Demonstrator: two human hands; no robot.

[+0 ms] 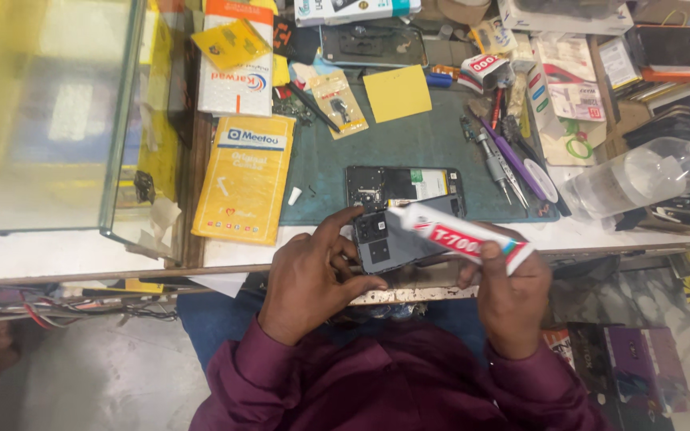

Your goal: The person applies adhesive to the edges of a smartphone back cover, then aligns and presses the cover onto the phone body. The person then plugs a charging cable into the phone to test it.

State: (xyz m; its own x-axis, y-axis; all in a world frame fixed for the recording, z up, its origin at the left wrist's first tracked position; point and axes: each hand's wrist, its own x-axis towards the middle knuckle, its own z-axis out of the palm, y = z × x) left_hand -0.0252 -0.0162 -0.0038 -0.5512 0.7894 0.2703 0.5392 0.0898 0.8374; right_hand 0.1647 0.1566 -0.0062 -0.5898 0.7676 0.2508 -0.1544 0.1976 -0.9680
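The left hand (313,271) is gripping a grey phone back cover (393,243) at the desk (569,235) edge; the right hand (509,291) is clutching a white glue tube (457,235) (nozzle touching the cover)

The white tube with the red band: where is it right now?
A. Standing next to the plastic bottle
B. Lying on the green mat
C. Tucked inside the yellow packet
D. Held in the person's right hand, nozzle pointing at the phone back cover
D: the right hand grips the white tube, its nozzle aimed at the phone back cover that the left hand holds.
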